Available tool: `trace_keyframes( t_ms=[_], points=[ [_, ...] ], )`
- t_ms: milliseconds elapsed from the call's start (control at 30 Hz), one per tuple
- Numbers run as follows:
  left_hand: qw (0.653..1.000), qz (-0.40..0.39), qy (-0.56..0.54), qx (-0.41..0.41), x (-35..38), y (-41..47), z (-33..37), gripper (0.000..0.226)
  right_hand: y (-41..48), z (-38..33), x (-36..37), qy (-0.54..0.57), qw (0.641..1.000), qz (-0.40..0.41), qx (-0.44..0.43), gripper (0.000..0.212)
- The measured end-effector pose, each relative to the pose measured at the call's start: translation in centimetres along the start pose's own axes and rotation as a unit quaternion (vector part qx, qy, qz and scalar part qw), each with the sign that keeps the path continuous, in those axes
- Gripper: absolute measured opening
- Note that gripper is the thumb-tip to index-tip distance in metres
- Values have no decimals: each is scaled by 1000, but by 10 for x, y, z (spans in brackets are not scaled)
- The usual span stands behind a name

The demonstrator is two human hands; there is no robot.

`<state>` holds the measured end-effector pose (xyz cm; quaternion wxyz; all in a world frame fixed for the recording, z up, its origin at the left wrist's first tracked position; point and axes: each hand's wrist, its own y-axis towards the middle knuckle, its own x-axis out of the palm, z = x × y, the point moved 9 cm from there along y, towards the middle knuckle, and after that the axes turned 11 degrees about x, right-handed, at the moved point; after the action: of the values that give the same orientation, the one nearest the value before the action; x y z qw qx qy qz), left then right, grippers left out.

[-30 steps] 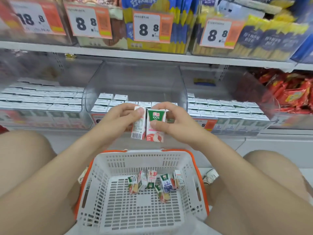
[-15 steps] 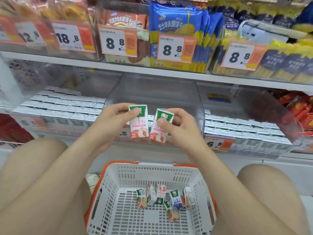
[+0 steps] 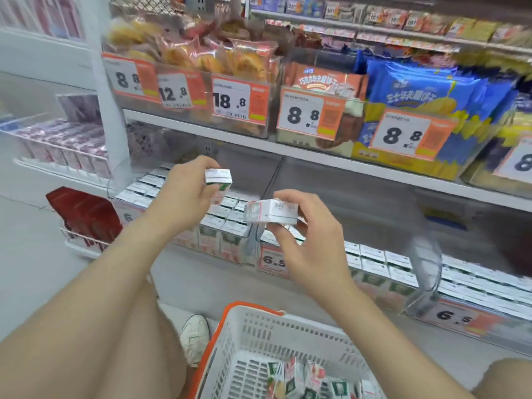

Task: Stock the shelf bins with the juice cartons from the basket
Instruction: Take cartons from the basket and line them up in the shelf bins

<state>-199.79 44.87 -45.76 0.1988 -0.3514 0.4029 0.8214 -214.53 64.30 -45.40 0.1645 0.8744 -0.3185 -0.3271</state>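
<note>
While held above the lower shelf, two small white juice cartons with green and pink print, one per hand. Left carton (image 3: 218, 180) pinched upright between thumb and fingers of the left hand (image 3: 187, 194), above the clear plastic bin on the left (image 3: 230, 240), already packed with rows of like cartons. Right carton (image 3: 272, 211) tipped onto its side, clasped by the fingertips of the right hand (image 3: 305, 237), just over the divider between that bin and the next clear bin to the right (image 3: 426, 269), also lined with cartons along its front. Both grips narrow, closed on the cartons.

Risks, as a judgement: left bin looks nearly full, so a carton pushed in without a gap could knock its neighbours or sit proud. Sideways carton likely needs righting before it goes in; a fingertip hold could slip during the turn and drop it to the floor or back into the basket. Blur hides exact gaps.

Counts: two cartons in hand; roughly five or six more, partly cut off, in the white slatted plastic basket with orange rim (image 3: 253, 309) below; two hands; two bins close by. One white shoe (image 3: 194, 338) beside the basket.
</note>
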Motion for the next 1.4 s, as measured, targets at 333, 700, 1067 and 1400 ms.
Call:
trace_keyframes(
  t_ms=[333,700,1067,1400],
  points=[
    [996,-59,30,-67,9,18,-91,30,115,-7,153,-438,894,-9,-92,51],
    [991,-77,8,-106,20,11,-104,66,183,81,222,-339,897,-221,176,28],
    [995,-76,28,-59,26,17,-72,29,123,14,173,-102,965,-227,83,22],
    [930,-344,112,-72,83,-18,-68,81,134,18,138,-407,911,-74,5,14]
  ],
)
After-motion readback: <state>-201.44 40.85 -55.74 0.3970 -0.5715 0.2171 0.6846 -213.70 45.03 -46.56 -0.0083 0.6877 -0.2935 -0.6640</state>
